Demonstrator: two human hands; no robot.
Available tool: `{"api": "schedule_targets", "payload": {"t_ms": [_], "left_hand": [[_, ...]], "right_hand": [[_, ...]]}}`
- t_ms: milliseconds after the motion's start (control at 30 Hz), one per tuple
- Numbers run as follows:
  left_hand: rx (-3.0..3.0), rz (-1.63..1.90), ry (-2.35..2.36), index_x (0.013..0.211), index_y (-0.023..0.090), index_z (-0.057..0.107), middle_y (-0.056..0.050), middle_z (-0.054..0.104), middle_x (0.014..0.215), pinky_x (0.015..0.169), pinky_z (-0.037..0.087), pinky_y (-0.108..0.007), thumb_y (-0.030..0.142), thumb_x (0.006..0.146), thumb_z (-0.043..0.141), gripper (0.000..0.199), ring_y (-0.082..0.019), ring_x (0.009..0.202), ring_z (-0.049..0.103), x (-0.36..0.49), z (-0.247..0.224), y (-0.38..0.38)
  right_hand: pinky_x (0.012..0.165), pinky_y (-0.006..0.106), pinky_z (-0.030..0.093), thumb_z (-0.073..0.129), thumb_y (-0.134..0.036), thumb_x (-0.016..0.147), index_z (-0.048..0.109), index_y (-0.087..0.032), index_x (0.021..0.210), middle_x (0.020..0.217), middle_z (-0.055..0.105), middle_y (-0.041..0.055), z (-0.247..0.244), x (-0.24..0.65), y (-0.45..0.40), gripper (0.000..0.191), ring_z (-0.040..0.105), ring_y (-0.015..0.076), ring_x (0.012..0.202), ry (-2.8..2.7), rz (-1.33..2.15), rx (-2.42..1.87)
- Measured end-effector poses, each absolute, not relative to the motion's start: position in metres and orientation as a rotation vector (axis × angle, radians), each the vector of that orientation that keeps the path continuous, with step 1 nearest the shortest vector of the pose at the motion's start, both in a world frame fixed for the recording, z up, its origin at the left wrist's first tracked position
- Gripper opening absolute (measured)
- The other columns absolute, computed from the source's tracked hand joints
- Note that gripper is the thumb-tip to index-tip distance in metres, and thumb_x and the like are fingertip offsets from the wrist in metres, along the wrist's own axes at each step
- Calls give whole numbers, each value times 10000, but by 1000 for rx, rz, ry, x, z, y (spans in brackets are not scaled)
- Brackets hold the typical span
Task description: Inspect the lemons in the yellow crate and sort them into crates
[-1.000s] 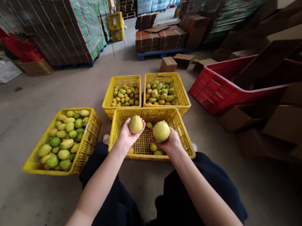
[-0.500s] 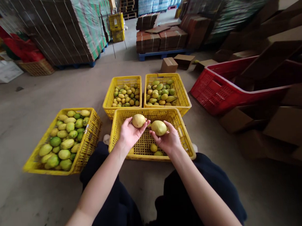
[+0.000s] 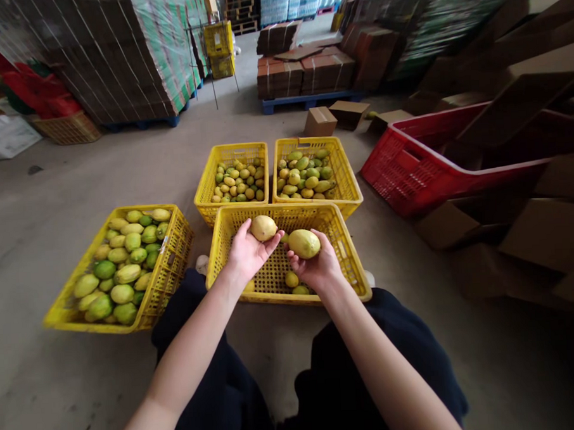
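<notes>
My left hand (image 3: pixel 250 251) holds a pale yellow lemon (image 3: pixel 263 228) on its upturned palm and fingers. In my right hand (image 3: pixel 320 264) is a larger greenish-yellow lemon (image 3: pixel 304 244), gripped from below and the right side. Both hands are above the near yellow crate (image 3: pixel 290 297), where a few lemons (image 3: pixel 292 279) lie on the slotted bottom; my hands hide part of it. Beyond it, two yellow crates stand side by side: the left crate (image 3: pixel 204 180) holds small yellow and green lemons (image 3: pixel 240 179), the right crate (image 3: pixel 349 174) larger, greener ones (image 3: pixel 308 169).
On my left a tilted yellow crate (image 3: pixel 177 245) is full of yellow and green lemons (image 3: pixel 122 266). A red crate (image 3: pixel 403 165) with cardboard stands at right, beside open cardboard boxes (image 3: pixel 545 235). Strapped cardboard stacks (image 3: pixel 304 75) rest on a blue pallet (image 3: pixel 291 104) farther back.
The lemon in my right hand has turned slightly, and the right fingers have curled closer under it. My left hand has hardly moved. The view has shifted very slightly.
</notes>
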State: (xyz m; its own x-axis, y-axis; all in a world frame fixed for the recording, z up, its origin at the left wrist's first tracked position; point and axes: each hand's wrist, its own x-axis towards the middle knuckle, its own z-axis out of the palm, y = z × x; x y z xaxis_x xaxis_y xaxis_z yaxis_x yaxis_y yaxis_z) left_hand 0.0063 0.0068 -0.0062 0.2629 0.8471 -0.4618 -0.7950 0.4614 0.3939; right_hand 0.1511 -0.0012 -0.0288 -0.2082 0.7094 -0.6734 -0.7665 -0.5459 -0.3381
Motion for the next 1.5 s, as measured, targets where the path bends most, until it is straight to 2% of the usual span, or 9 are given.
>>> {"api": "schedule_targets", "payload": {"t_ms": [167, 500, 700, 833, 967, 1233, 1500], "left_hand": [[95, 1083, 683, 939, 97, 592, -132, 645, 805, 634, 579, -265, 388, 923, 353, 377, -200, 757, 665, 5, -8, 7], [101, 1085, 683, 906, 61, 585, -149, 642, 798, 674, 566, -251, 365, 931, 339, 392, -194, 759, 657, 5, -10, 8], [135, 1083, 692, 874, 78, 580, -123, 644, 782, 667, 563, -244, 347, 926, 393, 332, -187, 751, 659, 6, -10, 7], [153, 1091, 705, 878, 97, 579, -99, 646, 768, 651, 562, -220, 320, 935, 404, 289, -164, 734, 658, 7, -10, 8], [136, 1086, 729, 880, 93, 580, -95, 639, 749, 628, 562, -203, 346, 948, 382, 328, -142, 689, 647, 7, -12, 10], [137, 1076, 691, 885, 107, 592, -72, 628, 727, 623, 558, -191, 331, 932, 432, 279, -127, 671, 635, 7, -11, 11], [171, 1078, 681, 879, 95, 587, -88, 638, 732, 613, 557, -195, 381, 943, 393, 351, -132, 662, 640, 6, -14, 12]], "right_hand": [[355, 193, 480, 395, -429, 868, 583, -137, 865, 583, 630, 77, -27, 151, -1, 347, 570, 137, 448, 75, 1874, -1052], [345, 195, 470, 400, -426, 870, 577, -134, 852, 598, 640, 95, -33, 151, 0, 342, 547, 128, 417, 117, 1918, -997], [381, 182, 513, 494, -330, 863, 569, -140, 849, 556, 632, 52, -25, 148, -1, 205, 598, 136, 451, 114, 1832, -1009], [409, 191, 546, 553, -274, 835, 585, -143, 865, 609, 666, 43, -20, 148, -2, 138, 635, 145, 486, 43, 1825, -956], [453, 174, 568, 549, -160, 808, 598, -158, 842, 643, 687, 23, -19, 149, -1, 59, 667, 140, 532, -74, 1832, -899], [529, 123, 574, 577, -112, 786, 619, -159, 835, 725, 724, 41, -21, 151, -3, 80, 695, 119, 597, -223, 1894, -815], [520, 115, 572, 645, -117, 723, 609, -175, 831, 728, 713, 18, -24, 150, -1, 128, 688, 109, 596, -265, 1884, -814]]}}
